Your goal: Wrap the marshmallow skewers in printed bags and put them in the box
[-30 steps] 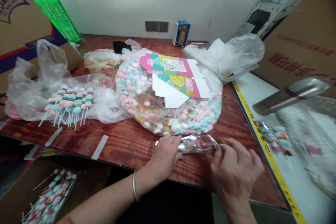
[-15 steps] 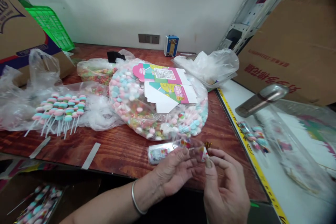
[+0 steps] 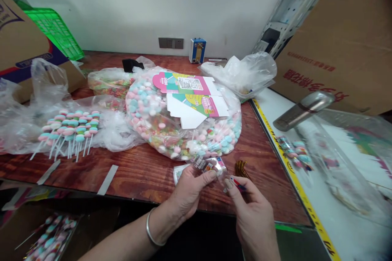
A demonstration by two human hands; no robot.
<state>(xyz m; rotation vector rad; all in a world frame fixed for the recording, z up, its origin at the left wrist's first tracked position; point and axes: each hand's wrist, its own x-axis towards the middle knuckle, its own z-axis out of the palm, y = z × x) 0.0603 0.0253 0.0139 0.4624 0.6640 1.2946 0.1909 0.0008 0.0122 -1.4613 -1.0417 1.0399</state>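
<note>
Between my two hands is a small clear printed plastic bag (image 3: 219, 167). My left hand (image 3: 191, 187) grips its near-left part, thumb on top. The fingers of my right hand (image 3: 252, 204) pinch the lower right end, where a red and blue printed bit shows. Just beyond my right hand lies a bundle of gold twist ties (image 3: 241, 168). Partly hidden behind my left hand is a stack of flat printed bags (image 3: 179, 172). Pink, blue and green candy skewers on white sticks (image 3: 72, 126) lie in a group at the left.
A large bag of pastel candies (image 3: 143, 106) fills the table's middle, a flat printed carton (image 3: 196, 98) on it. At right are a steel flask (image 3: 303, 110), wrapped candies (image 3: 298, 155) and a cardboard box (image 3: 337, 49). An open box of wrapped skewers (image 3: 53, 236) sits below left.
My left fingers have closed on the bag, which is turned and drawn slightly nearer. My right hand has shifted a little left and down, uncovering more of the gold ties.
</note>
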